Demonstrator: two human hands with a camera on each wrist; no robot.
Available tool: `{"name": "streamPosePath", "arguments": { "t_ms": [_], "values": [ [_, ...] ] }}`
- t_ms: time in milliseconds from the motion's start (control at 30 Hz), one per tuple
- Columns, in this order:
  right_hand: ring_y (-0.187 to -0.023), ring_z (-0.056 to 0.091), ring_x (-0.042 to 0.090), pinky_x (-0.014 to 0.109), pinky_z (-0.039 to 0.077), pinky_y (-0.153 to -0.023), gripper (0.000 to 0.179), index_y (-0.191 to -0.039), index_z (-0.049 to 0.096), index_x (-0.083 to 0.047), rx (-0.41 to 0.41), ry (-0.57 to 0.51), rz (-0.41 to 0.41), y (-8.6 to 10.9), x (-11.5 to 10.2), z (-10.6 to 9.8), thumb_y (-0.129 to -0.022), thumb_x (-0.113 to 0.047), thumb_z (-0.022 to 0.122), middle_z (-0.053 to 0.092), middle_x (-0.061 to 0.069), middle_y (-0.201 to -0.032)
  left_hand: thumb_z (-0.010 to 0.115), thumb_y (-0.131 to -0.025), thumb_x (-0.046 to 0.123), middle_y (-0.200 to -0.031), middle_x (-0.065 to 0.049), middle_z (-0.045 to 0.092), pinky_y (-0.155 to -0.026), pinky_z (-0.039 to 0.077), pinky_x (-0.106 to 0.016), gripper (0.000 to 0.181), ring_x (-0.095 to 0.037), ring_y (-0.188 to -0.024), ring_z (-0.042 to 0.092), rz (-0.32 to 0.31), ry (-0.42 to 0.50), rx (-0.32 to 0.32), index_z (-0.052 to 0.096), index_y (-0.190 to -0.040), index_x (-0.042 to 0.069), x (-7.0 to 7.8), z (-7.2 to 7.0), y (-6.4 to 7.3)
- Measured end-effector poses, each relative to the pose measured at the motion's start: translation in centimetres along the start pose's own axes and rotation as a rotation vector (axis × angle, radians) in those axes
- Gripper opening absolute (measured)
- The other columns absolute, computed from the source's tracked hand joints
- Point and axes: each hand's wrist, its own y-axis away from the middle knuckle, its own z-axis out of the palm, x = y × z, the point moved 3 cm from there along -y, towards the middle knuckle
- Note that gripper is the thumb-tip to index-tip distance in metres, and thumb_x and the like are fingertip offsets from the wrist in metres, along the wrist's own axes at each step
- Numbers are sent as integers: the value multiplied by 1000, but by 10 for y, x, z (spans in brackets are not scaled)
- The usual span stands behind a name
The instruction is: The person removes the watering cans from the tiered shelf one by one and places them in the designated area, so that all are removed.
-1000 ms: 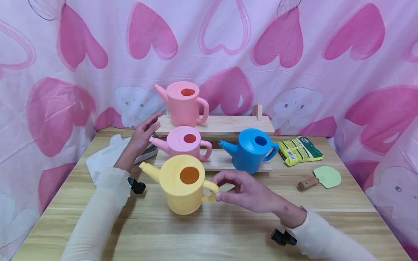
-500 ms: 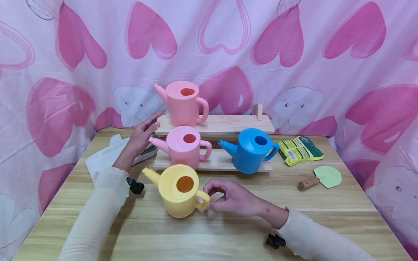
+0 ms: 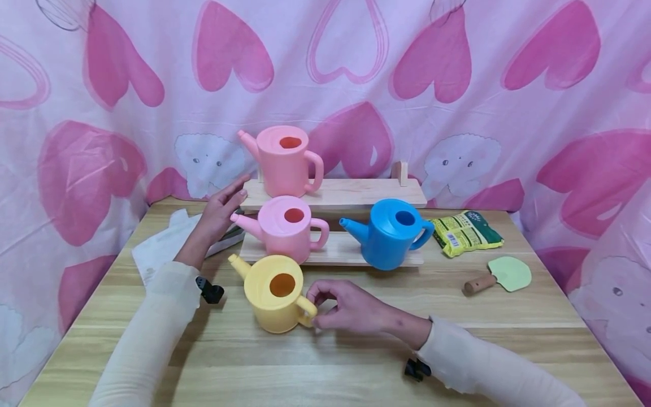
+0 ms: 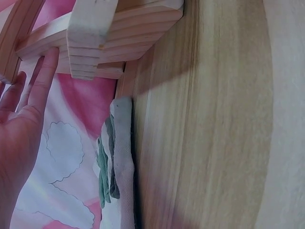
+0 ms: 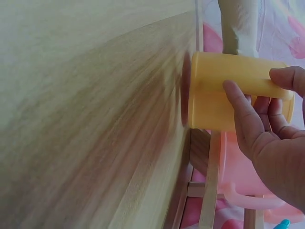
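My right hand [image 3: 351, 308] pinches the handle of a yellow watering can [image 3: 268, 299], thumb on one side and fingers on the other. The can's base is close over the table in the right wrist view [image 5: 219, 90]. With fingers extended, my left hand [image 3: 217, 216] touches the left end of a two-tier wooden shelf [image 3: 356, 193]. A salmon-pink watering can [image 3: 283, 169] stands on the upper tier. Below it, on the lower tier, are a lighter pink watering can [image 3: 285, 240] at left and a blue watering can [image 3: 387, 243] at right.
A folded whitish cloth [image 3: 165, 246] lies left of the shelf, partly behind my left forearm. To the right are a yellow-and-green packet [image 3: 465, 233] and a small pale green trowel [image 3: 511, 274] with a wooden handle. A pink heart-patterned curtain [image 3: 351, 34] hangs behind the table.
My right hand has brought the yellow watering can leftward and lower, and its spout has turned toward the back. The left hand stays at the shelf's end.
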Motion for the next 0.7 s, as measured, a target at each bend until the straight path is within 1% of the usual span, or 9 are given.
{"name": "streamPosePath", "arguments": {
  "t_ms": [200,300,500,700],
  "values": [
    [-103,62,14,40,56,-95,23,-105,67,-20,-4,37,-31,-9,-2,5,-89,-7,78,69,-6,-105,56,-105,46,-168,3,28,-121,24,-53,63,-24,-155,20,-3,-4,-7,35,-162,27,0,-1,0],
    [-103,63,13,41,56,-95,24,-106,68,-20,-7,34,-34,-14,-2,8,-89,-6,78,69,-6,-105,57,-105,48,-168,4,28,-121,25,-53,64,-24,-155,20,-10,-11,-7,36,-162,28,0,-1,0],
    [-103,62,12,39,54,-97,24,-106,67,-19,-11,39,-40,-21,-3,12,-89,-5,78,68,-6,-105,56,-105,48,-168,4,28,-121,26,-53,63,-25,-154,20,-12,-21,-6,36,-162,29,0,-1,0],
    [-102,63,11,45,54,-98,25,-105,65,-18,9,43,-49,-24,-3,11,-90,-4,78,68,-6,-105,56,-105,47,-168,3,29,-121,25,-53,63,-26,-154,20,-3,-26,-7,35,-162,28,0,0,1]
  ]
}}
